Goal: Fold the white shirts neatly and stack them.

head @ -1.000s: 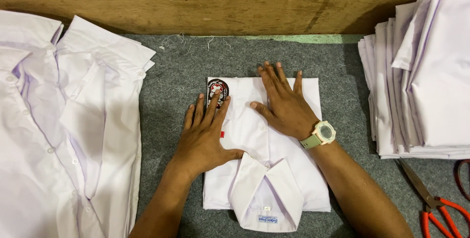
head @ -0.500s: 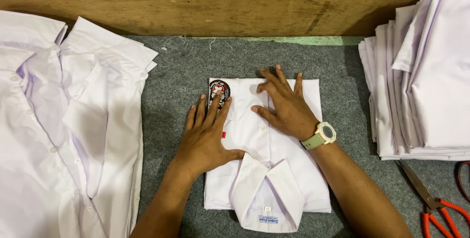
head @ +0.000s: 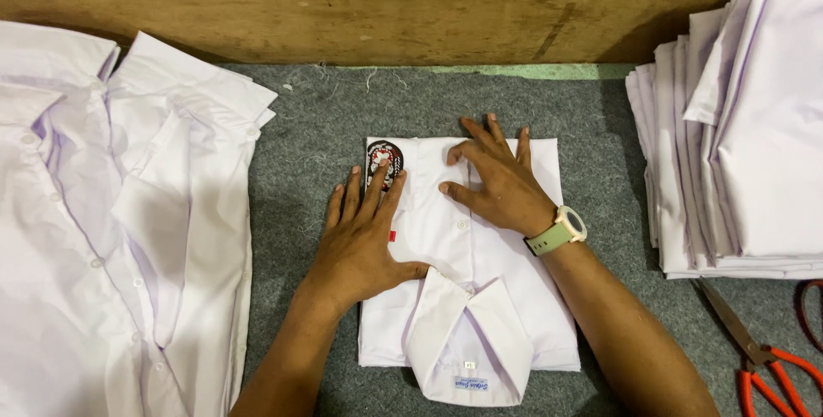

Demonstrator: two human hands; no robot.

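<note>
**Both palms flat on the folded shirt, barely any change**

Folded white shirt (head: pixel 480 288) lying in the middle of the grey felt mat (head: pixel 317 126), collar (head: pixel 467 348) pointing toward the camera, oval patch (head: pixel 384 160) up at the far left corner. Left hand (head: pixel 364 241) spread flat on the left half, fingers together and reaching toward the patch, thumb stretched out across the button line. Right hand (head: pixel 501 186) pressed on the far right part, fingers splayed, index and thumb curled in a bit near the placket. Neither hand gripping anything, just open palms pushing down on the cloth. Pale green wristwatch (head: pixel 561 230) on the right wrist.

Compared with half a second back: pretty much same pose. Right hand shifted a touch, fingers bent more than a second ago when flatter. Left hand not moved in any way worth noting. Shirt in the same spot.

Around it: loose heap of unfolded white shirts (head: pixel 111 228) at left, neat stack of folded shirts (head: pixel 737 134) at right, orange-handled scissors (head: pixel 763 357) just below that stack, wooden board (head: pixel 386 6) running along the far edge.
</note>
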